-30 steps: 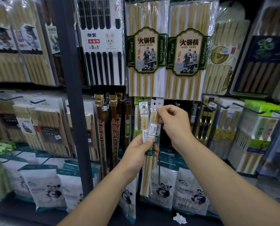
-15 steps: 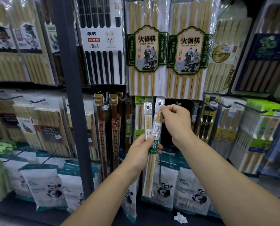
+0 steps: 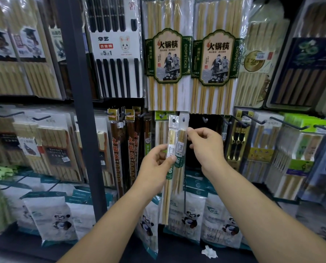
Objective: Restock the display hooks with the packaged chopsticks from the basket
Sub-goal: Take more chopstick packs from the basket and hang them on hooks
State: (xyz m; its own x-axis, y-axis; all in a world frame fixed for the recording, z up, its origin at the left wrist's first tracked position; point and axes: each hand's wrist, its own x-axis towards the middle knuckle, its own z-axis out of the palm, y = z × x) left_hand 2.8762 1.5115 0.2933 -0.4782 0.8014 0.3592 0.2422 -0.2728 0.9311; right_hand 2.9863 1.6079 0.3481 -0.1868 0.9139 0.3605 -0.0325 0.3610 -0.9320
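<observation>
My left hand (image 3: 156, 164): fingers clamped on two slim chopstick packs (image 3: 174, 149). My right hand (image 3: 205, 147): fingers pinching the right pack's top edge.

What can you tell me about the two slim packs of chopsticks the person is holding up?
The two slim chopstick packs are narrow clear plastic sleeves of pale bamboo-looking sticks, each with a punched hang hole on top, a white sticker and a green band mid-length. They stand upright, side by side, before the display. The left hand grips their middles; the right hand pinches the right pack near its top. Neither looks hooked yet.
</observation>
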